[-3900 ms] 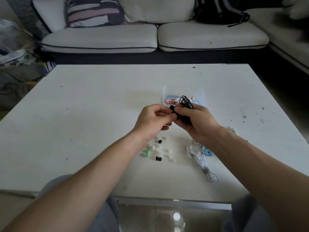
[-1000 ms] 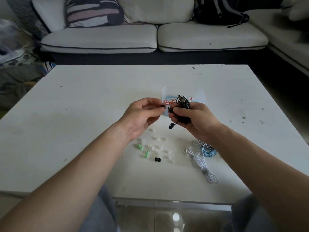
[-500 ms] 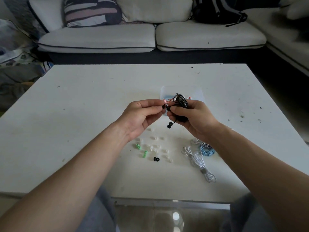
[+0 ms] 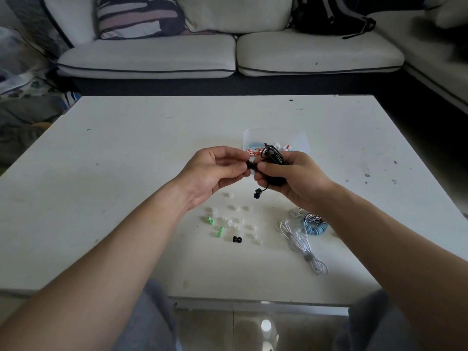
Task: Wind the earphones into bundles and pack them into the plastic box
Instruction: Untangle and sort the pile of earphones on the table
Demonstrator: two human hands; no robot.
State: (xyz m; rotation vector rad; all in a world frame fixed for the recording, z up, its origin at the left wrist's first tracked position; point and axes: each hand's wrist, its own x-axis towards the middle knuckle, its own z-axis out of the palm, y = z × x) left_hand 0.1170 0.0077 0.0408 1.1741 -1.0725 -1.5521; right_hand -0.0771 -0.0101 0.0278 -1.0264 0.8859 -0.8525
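1. Two bare hands met above the white table (image 4: pixel 126 153), just in front of the one plastic box (image 4: pixel 302 140).
2. The right hand (image 4: pixel 296 183) was curled round one bundle of black earphones (image 4: pixel 273 156), with loops standing above the fingers. One black earbud (image 4: pixel 257 193) dangled below on a short length of cable.
3. The left hand (image 4: pixel 215 171) pinched the second black earbud (image 4: pixel 250 165) between thumb and forefinger, right beside the right thumb.
4. The box held one red-and-white cable (image 4: pixel 253 152), something blue and some small white pieces. Their number could not be told.
5. Three loose sets lay on the table by the right wrist. They were one white earphone cable (image 4: pixel 301 241), one blue coil (image 4: pixel 315 228) and one black-and-white striped cable (image 4: pixel 312 218), the last partly hidden.
6. One black ear tip (image 4: pixel 237 239) lay under the hands. Green ear tips (image 4: pixel 210 220) sat at three spots near it, and the leftmost could have been one tip or two.
7. Pale ear tips (image 4: pixel 234 207) were scattered around them, more than ten, too faint to count exactly.
8. Behind the table stood one sofa (image 4: pixel 152 57) with one striped cushion (image 4: pixel 139 16) and one black backpack (image 4: pixel 329 13).
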